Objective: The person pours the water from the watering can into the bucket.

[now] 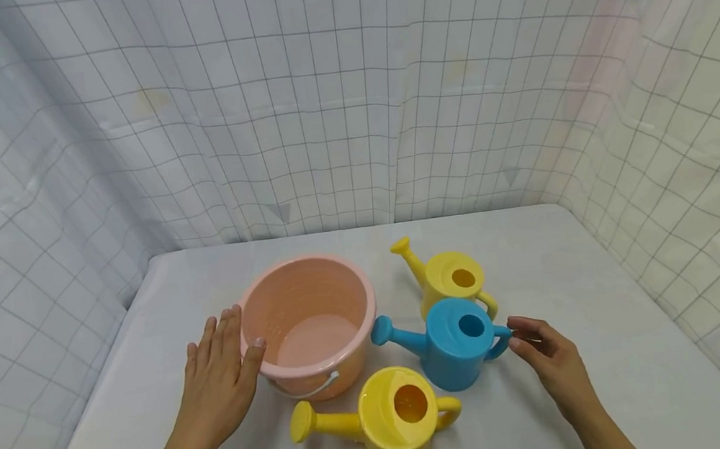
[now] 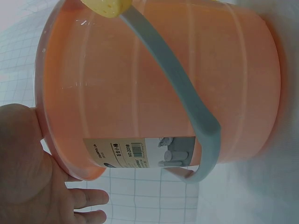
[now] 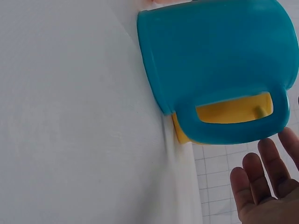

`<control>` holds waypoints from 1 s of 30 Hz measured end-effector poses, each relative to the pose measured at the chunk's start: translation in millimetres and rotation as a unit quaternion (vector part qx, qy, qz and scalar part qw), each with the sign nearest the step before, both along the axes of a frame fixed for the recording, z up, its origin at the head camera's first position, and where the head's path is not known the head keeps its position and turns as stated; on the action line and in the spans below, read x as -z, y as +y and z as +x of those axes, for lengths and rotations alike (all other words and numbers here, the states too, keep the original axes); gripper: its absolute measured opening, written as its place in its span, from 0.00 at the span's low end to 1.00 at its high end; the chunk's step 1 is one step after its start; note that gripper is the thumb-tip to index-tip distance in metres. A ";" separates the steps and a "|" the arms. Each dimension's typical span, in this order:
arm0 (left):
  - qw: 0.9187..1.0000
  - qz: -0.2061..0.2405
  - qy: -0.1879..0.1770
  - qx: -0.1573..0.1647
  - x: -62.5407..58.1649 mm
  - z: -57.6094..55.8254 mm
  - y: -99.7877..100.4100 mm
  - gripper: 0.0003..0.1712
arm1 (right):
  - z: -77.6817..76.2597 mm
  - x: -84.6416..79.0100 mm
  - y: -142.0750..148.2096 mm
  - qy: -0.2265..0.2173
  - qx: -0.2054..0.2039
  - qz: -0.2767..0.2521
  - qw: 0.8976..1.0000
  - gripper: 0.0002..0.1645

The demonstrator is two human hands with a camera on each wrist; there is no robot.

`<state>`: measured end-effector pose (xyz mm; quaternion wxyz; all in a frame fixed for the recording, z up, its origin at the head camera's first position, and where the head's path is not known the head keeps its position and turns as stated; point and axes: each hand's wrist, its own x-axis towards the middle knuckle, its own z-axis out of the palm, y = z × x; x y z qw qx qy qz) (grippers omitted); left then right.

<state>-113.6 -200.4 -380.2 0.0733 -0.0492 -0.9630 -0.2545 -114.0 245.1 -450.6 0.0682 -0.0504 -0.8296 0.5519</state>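
A pink bucket (image 1: 321,365) stands upright at the middle left of the table. My left hand (image 1: 220,375) lies against its left rim, fingers straight and thumb over the edge. In the left wrist view the bucket's side shows a paper label (image 2: 140,152) and a grey handle (image 2: 180,88) hanging down. To the bucket's right is a blue watering can (image 1: 453,353), its spout toward the bucket. My right hand (image 1: 552,361) is at its handle (image 3: 233,133), fingertips right by the outer edge and not wrapped around it; contact is hard to tell.
Close in front stands a yellow watering can (image 1: 397,423), spout pointing left. Another yellow watering can (image 1: 449,274) sits behind the blue one, partly hidden by it. White grid-patterned curtains (image 1: 336,111) enclose the white table (image 1: 600,288) at the back and sides.
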 end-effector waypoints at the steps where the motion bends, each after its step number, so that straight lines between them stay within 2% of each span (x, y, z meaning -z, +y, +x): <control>1: 1.000 0.000 0.000 0.000 0.2 0.1 0.0 0.39 | -0.7 0.4 -0.3 -0.001 -0.002 -0.003 1.000 0.28; 12: 1.000 0.000 0.003 -0.003 0.0 -0.3 -0.3 0.39 | -5.2 5.7 -2.5 -0.016 -0.015 -0.032 0.999 0.25; 30: 1.000 -0.004 0.000 -0.003 2.0 0.1 -0.2 0.39 | -3.9 9.0 -13.2 -0.071 -0.024 -0.064 0.995 0.28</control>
